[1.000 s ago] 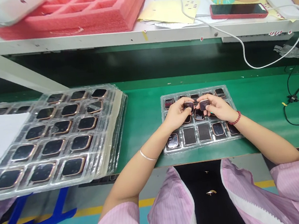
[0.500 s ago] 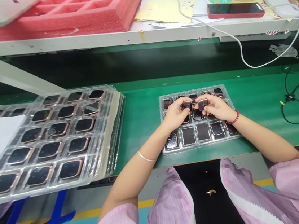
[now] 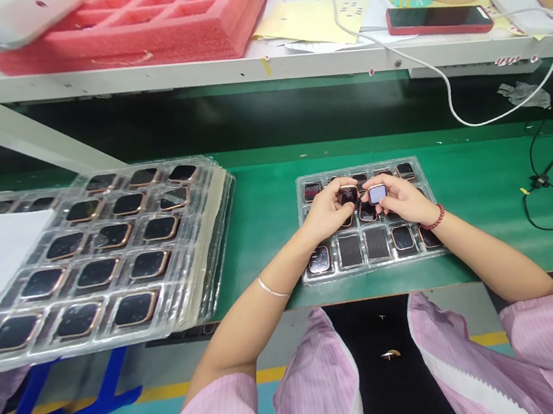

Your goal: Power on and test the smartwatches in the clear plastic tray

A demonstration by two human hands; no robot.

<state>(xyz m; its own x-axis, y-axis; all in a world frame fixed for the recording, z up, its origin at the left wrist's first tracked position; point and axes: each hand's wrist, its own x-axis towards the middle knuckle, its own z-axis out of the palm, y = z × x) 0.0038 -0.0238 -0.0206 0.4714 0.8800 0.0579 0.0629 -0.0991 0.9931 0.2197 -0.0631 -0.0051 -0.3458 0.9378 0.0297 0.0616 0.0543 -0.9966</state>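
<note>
My left hand [image 3: 330, 210] grips one square smartwatch body [image 3: 348, 195], its dark screen showing small light text. Close beside it, another smartwatch body [image 3: 377, 194] with a lit, pale screen sits in the fingers of my right hand [image 3: 403, 199]. Both are held just above a clear plastic tray [image 3: 348, 272] on the green bench. Several more watch bodies lie in the tray's pockets, such as one watch [image 3: 402, 238] in the front row. Two front pockets hold only dark squares [image 3: 376, 244]. My hands hide part of the middle row.
To the left stands a tall stack of clear trays [image 3: 200, 243] filled with watches, a white sheet [image 3: 0, 257] over its edge. Above the bench, a shelf [image 3: 190, 74] carries pink foam [image 3: 214, 30], papers and a phone [image 3: 439, 19]. A white cable [image 3: 450, 102] hangs down; a black cable [image 3: 540, 181] lies right.
The right watch's screen has gone from dark to pale and lit, and small text now shows on the left one. Both hands have stayed nearly in place; the view has shifted slightly.
</note>
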